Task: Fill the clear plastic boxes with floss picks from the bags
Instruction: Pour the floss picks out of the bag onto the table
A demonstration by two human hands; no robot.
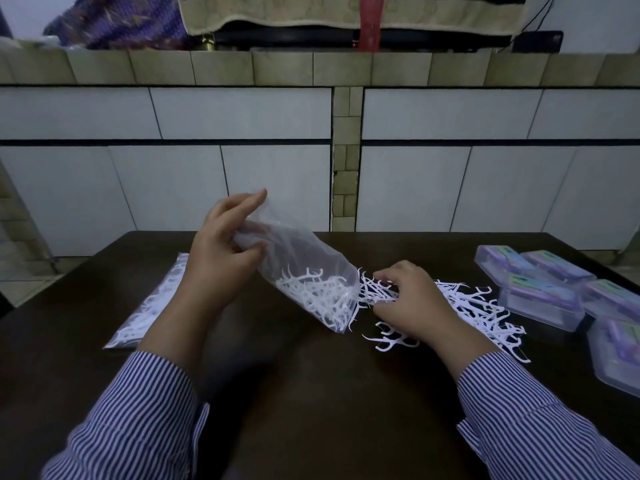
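Note:
My left hand (221,251) grips the upper end of a clear plastic bag (304,271), tilted with its mouth down to the right; white floss picks sit bunched in its lower end. A loose pile of floss picks (481,313) lies on the dark table (311,393) at the bag's mouth. My right hand (412,299) rests on that pile with fingers curled into the picks near the bag's opening. Several closed clear plastic boxes (540,299) with purple labels stand at the right.
A second bag of floss picks (149,306) lies flat at the left of the table. Behind the table is a white tiled wall (242,161) with a tiled ledge holding a red bottle (370,22) and cloth.

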